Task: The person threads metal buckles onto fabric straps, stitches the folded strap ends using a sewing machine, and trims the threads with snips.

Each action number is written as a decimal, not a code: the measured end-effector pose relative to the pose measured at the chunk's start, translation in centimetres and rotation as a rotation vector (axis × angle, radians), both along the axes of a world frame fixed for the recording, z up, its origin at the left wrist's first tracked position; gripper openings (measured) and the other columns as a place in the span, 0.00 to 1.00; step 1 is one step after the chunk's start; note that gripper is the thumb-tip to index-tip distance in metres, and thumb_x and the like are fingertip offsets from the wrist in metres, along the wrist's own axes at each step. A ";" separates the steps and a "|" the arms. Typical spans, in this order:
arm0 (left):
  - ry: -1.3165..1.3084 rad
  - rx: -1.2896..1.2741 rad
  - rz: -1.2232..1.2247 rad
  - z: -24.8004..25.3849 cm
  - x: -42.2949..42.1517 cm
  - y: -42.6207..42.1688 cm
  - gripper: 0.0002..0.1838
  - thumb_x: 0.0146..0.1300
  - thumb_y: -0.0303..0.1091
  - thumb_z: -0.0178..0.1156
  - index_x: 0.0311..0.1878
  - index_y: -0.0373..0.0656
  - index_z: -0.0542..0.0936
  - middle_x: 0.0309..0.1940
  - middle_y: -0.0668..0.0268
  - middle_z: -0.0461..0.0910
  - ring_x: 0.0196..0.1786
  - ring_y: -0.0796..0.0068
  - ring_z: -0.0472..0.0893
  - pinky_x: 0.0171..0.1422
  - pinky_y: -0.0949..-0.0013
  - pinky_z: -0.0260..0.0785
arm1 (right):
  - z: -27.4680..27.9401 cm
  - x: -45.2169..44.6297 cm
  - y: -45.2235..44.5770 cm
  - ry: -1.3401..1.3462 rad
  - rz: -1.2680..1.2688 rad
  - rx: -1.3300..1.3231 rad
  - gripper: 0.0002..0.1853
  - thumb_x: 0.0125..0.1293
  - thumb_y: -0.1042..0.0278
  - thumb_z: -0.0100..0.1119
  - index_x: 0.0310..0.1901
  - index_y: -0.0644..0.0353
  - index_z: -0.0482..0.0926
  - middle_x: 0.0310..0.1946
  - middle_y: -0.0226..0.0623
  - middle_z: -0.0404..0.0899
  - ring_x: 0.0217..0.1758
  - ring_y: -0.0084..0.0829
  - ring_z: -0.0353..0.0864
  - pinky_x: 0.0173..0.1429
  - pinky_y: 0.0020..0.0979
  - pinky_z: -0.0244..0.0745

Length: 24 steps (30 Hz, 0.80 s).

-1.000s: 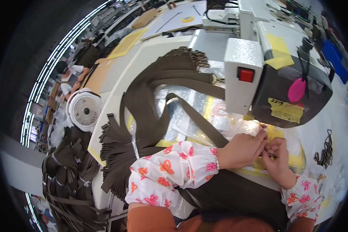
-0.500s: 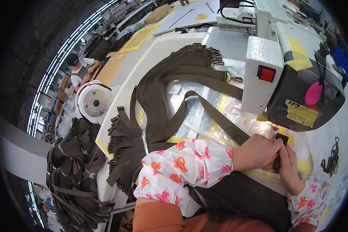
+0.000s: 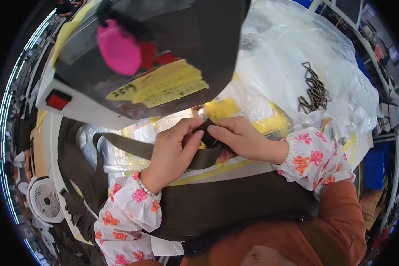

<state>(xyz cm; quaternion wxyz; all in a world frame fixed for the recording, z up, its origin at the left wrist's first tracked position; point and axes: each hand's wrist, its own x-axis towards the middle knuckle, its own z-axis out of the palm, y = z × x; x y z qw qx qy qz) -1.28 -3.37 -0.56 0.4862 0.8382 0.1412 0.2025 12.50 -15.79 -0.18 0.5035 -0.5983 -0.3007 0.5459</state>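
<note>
Just below the sewing machine head, my left hand (image 3: 170,148) and my right hand (image 3: 248,139) meet with closed fingers on a dark olive webbing strap (image 3: 131,146). Between my fingertips a short folded end (image 3: 207,133) of the strap stands up. Below it the band hangs in a curved loop, then runs left toward a bundle of similar straps (image 3: 73,144). Whether anything small sits inside the fold is hidden by my fingers.
A dark machine head (image 3: 173,53) with a taped yellow note and pink oval tag hangs close above my hands. Several metal hooks (image 3: 314,91) lie on a clear plastic bag (image 3: 279,53) at right. A white fan (image 3: 46,200) stands left; dark cloth (image 3: 235,204) lies in front of me.
My view has swung right and down, so the machine head now looms at upper left. Both hands keep hold of the strap; my left fingers have opened out from their tighter curl.
</note>
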 end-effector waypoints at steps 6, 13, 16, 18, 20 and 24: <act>-0.094 1.018 -0.171 1.0 0.4 -0.5 0.16 0.47 0.24 0.57 0.42 0.32 0.77 0.32 0.59 0.77 0.28 0.69 0.77 0.31 0.69 0.70 | -1.0 0.0 0.1 0.108 -0.073 0.014 0.17 0.70 0.60 0.45 0.31 0.67 0.72 0.18 0.33 0.74 0.16 0.21 0.75 0.22 0.21 0.71; -0.116 0.876 -0.103 0.5 0.7 -0.7 0.13 0.51 0.26 0.60 0.41 0.34 0.77 0.33 0.60 0.79 0.29 0.68 0.77 0.33 0.70 0.71 | -1.1 -0.5 0.1 -0.082 -0.115 0.137 0.19 0.71 0.57 0.43 0.34 0.67 0.72 0.20 0.34 0.74 0.16 0.21 0.74 0.23 0.22 0.71; -0.026 0.345 -0.046 0.5 0.5 0.3 0.08 0.56 0.29 0.61 0.37 0.36 0.77 0.25 0.64 0.78 0.24 0.73 0.75 0.30 0.72 0.68 | -1.1 -0.7 0.3 -0.150 -0.089 0.178 0.19 0.72 0.57 0.42 0.34 0.68 0.71 0.19 0.36 0.74 0.17 0.23 0.75 0.23 0.23 0.71; 0.097 0.044 -0.055 0.5 0.4 0.7 0.07 0.58 0.31 0.61 0.34 0.37 0.76 0.20 0.68 0.76 0.21 0.78 0.72 0.27 0.75 0.65 | -1.2 -1.0 0.3 -0.212 -0.065 0.186 0.18 0.72 0.59 0.42 0.33 0.68 0.71 0.19 0.39 0.73 0.18 0.28 0.76 0.24 0.26 0.71; 0.192 -0.163 -0.093 0.2 0.5 1.0 0.08 0.60 0.31 0.60 0.31 0.37 0.75 0.16 0.70 0.72 0.19 0.84 0.68 0.25 0.77 0.61 | -1.2 -0.9 0.4 -0.303 -0.032 0.201 0.17 0.71 0.61 0.42 0.32 0.68 0.70 0.18 0.44 0.73 0.20 0.36 0.77 0.25 0.32 0.71; 0.206 -0.309 -0.157 0.3 0.4 1.3 0.09 0.62 0.33 0.58 0.32 0.38 0.73 0.20 0.70 0.72 0.22 0.87 0.67 0.27 0.79 0.60 | -1.4 -0.6 0.5 -0.579 -0.036 0.372 0.13 0.69 0.66 0.43 0.31 0.67 0.69 0.19 0.51 0.72 0.25 0.52 0.74 0.28 0.41 0.67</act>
